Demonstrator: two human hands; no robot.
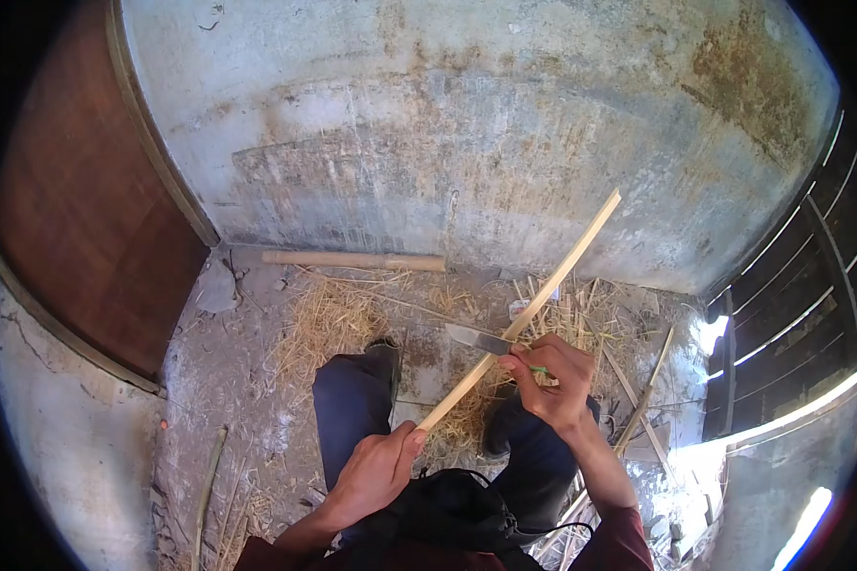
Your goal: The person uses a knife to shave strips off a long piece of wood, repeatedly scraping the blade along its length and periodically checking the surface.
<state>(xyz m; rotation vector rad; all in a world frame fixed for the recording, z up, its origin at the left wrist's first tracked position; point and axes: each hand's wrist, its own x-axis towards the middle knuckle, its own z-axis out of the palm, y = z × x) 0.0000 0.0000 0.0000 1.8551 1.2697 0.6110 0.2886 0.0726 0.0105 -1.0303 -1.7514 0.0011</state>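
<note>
A long pale bamboo strip [567, 262] slants up and to the right between my knees and the wall. My left hand [376, 473] is closed around its lower end. In my right hand [554, 383] is a knife [479, 339] with a grey blade; a bit of green shows between the fingers, and most of the handle is hidden. The blade lies across the strip near its middle, its tip pointing left. My right fingers are close beside the strip; whether they touch it I cannot tell.
Pale shavings [328, 319] cover the floor around my feet. A bamboo pole [352, 260] lies along the stained wall [448, 143]. Thin sticks [646, 395] lie at the right, and a greenish stick [209, 495] at the left. A brown door [95, 190] stands far left, dark slats [790, 305] at right.
</note>
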